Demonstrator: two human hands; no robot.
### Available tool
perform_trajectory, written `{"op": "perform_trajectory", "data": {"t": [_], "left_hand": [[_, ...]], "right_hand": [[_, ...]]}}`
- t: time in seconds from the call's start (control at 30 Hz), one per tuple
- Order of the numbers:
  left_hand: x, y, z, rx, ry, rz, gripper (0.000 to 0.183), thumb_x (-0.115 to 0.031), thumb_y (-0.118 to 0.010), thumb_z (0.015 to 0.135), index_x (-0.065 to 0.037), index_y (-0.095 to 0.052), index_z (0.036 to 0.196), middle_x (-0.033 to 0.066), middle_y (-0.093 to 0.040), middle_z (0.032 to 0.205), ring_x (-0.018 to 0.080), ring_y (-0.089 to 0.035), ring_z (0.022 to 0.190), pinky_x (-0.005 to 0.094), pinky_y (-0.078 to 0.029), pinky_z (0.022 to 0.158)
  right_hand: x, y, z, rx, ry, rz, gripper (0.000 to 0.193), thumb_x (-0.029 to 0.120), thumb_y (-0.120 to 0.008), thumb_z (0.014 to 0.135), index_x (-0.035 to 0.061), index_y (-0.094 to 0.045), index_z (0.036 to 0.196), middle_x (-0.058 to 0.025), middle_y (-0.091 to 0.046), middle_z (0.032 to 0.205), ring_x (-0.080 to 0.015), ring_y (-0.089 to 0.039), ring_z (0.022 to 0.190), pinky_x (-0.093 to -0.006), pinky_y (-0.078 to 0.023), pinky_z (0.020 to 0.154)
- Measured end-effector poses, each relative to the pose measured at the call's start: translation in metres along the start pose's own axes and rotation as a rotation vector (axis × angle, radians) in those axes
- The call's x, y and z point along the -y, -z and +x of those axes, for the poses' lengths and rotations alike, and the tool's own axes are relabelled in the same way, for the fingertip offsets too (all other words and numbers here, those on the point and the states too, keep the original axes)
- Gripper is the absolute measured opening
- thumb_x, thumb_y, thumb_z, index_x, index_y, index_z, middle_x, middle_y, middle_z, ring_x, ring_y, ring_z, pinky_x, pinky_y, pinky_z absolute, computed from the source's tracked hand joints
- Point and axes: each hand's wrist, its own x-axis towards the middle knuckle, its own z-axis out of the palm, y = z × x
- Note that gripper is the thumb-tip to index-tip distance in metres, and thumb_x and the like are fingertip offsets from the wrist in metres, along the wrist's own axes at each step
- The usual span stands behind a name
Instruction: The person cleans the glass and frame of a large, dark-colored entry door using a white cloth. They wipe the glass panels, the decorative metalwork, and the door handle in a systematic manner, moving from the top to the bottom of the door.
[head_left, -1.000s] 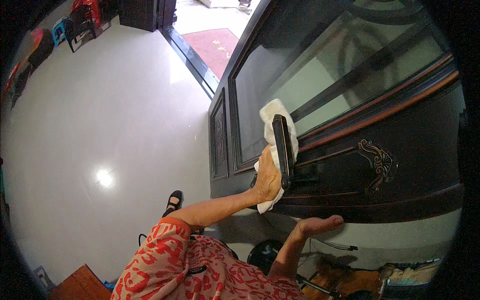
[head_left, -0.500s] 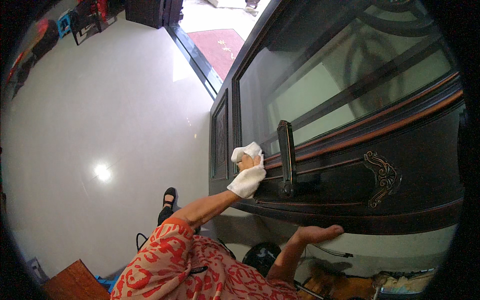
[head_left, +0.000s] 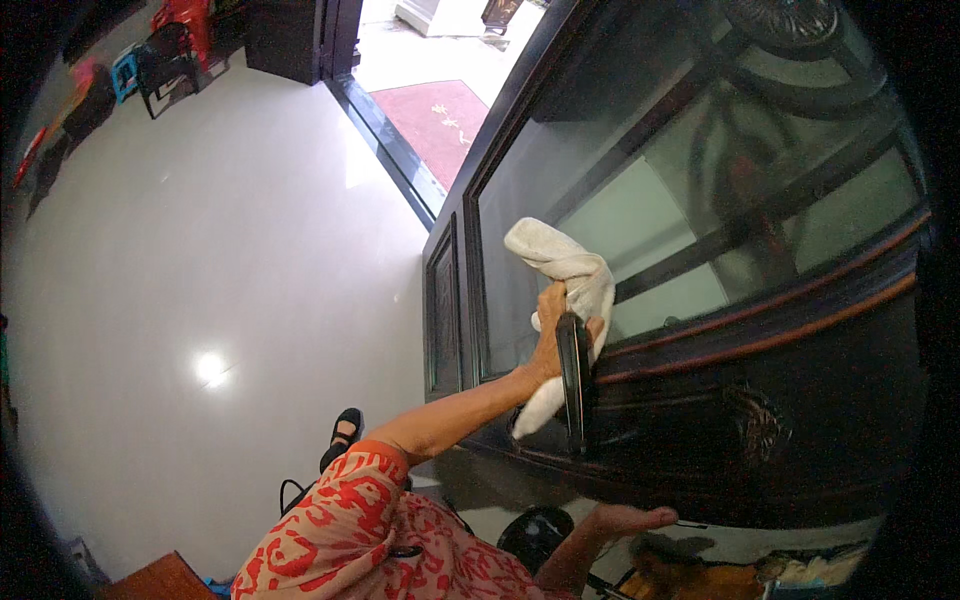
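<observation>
A white cloth (head_left: 565, 258) is bunched in my left hand (head_left: 549, 325), which is closed round it at the dark upright door handle (head_left: 574, 375). One end of the cloth lies up against the glass pane (head_left: 640, 215), and the other end hangs below my hand, beside the handle. My fingertips show past the handle's right side. Farther down, my right hand (head_left: 628, 517) is at the near edge of the dark panelled door (head_left: 660, 420). A single outstretched digit shows there; its remaining fingers are hidden.
The door stands ajar. Beyond the threshold (head_left: 385, 150) lies a red mat (head_left: 435, 120). Pale glossy floor (head_left: 200, 250) stretches to my left, with a black chair (head_left: 168, 62) and a blue stool (head_left: 124, 76) at its far side. A carved ornament (head_left: 757, 425) sits right of the handle.
My left hand has moved right and slightly up with the cloth, from the pane's lower left corner to the handle. The view has shifted a little; my right hand stays by the door edge.
</observation>
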Motion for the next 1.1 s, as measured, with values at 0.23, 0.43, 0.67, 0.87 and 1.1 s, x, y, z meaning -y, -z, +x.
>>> {"op": "perform_trajectory", "data": {"t": [0.23, 0.43, 0.67, 0.87, 1.1], "left_hand": [[0.1, 0.012, 0.002, 0.188, 0.563, 0.162, 0.086, -0.044, -0.057, 0.081, 0.012, -0.018, 0.132, 0.0301, -0.03, 0.125, 0.043, -0.032, 0.115, 0.0498, -0.025, 0.099], [0.2, 0.047, -0.028, 0.234, 0.739, 0.15, 0.072, -0.047, -0.052, 0.082, 0.005, -0.033, 0.128, 0.0334, -0.041, 0.12, 0.0486, -0.041, 0.111, 0.0513, -0.033, 0.094], [0.256, 0.055, -0.075, 0.329, 0.888, 0.256, 0.061, -0.048, -0.042, 0.088, 0.009, -0.057, 0.101, 0.0322, -0.05, 0.106, 0.0477, -0.048, 0.095, 0.0516, -0.038, 0.083], [0.13, 0.029, 0.018, 0.266, 0.184, 0.137, 0.04, -0.027, -0.054, 0.087, 0.013, -0.056, 0.082, 0.0335, -0.044, 0.105, 0.0442, -0.04, 0.099, 0.0512, -0.033, 0.086], [0.032, 0.033, 0.118, 0.399, -0.342, 0.18, 0.053, -0.029, -0.062, 0.082, -0.014, -0.046, 0.13, 0.0219, -0.034, 0.119, 0.0375, -0.033, 0.108, 0.0469, -0.027, 0.093]], "right_hand": [[-0.012, 0.005, -0.032, -0.061, -0.099, -0.081, 0.072, 0.057, -0.025, 0.092, 0.0046, -0.018, 0.141, -0.0145, -0.015, 0.146, -0.033, -0.017, 0.133, -0.0512, -0.018, 0.108], [0.001, 0.011, -0.021, -0.148, -0.119, -0.087, 0.083, 0.065, -0.022, 0.088, 0.0036, -0.014, 0.144, -0.0156, -0.011, 0.15, -0.0329, -0.012, 0.138, -0.0521, -0.013, 0.11], [-0.01, 0.044, -0.03, 0.203, 0.621, -0.415, 0.105, 0.082, -0.017, 0.075, 0.0033, -0.008, 0.145, -0.0186, -0.005, 0.15, -0.0322, -0.007, 0.139, -0.0513, -0.004, 0.111], [-0.012, 0.033, -0.042, -0.03, 0.291, -0.4, 0.098, 0.076, -0.021, 0.078, 0.0053, -0.01, 0.145, -0.0168, -0.005, 0.151, -0.0309, -0.007, 0.139, -0.0498, -0.005, 0.112], [-0.009, 0.004, -0.04, -0.184, 0.044, -0.294, 0.084, 0.066, -0.027, 0.085, 0.0081, -0.012, 0.145, -0.0145, -0.006, 0.151, -0.029, -0.008, 0.139, -0.047, -0.006, 0.112]]}}
